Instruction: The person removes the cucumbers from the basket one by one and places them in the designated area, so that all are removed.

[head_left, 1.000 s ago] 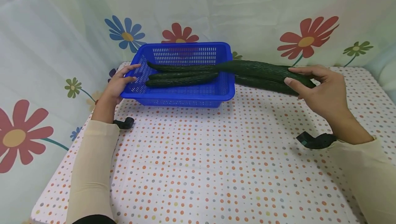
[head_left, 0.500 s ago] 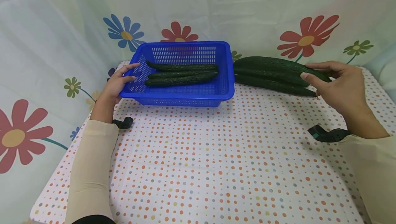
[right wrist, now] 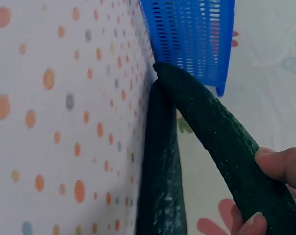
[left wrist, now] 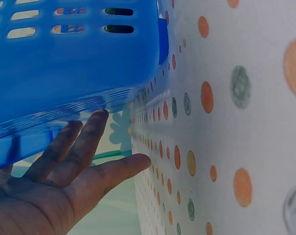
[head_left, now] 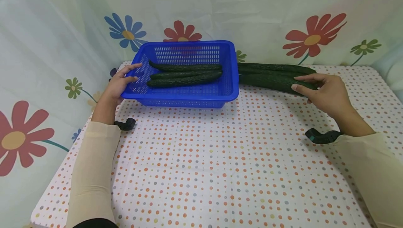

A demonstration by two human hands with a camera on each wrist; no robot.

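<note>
A: Where is the right hand [head_left: 327, 93] just now?

B: On the near cucumber [head_left: 270, 82], one of two lying on the desk [head_left: 201, 165] just right of the blue basket [head_left: 189, 98]. Its fingers curl round the right-hand end of that cucumber, thumb on the near side, so it has a grip on it.

A: And which way does the cucumber run?

B: Its long axis lies left to right across the desk, roughly in line with the three cucumbers in the basket [head_left: 184, 75]. The free tip points at the basket's right wall and sits very close to it. The second cucumber on the desk [head_left: 277, 68] lies just behind, nearly parallel. So the basket lies to the left of the right hand, along the cucumber's own length.

A: The left hand [head_left: 121, 82]?

B: At the basket's left rim, fingers straight and relaxed, touching the plastic. It is well apart from the loose cucumbers; the right hand is clearly the nearer.

A: Do the wrist views add anything?

B: The right wrist view shows the gripped cucumber [right wrist: 221, 142] tilted, its far tip resting over the other one, which the head view barely shows. The left wrist view shows the fingers [left wrist: 84, 142] spread under the basket's edge, not closed on it.
</note>
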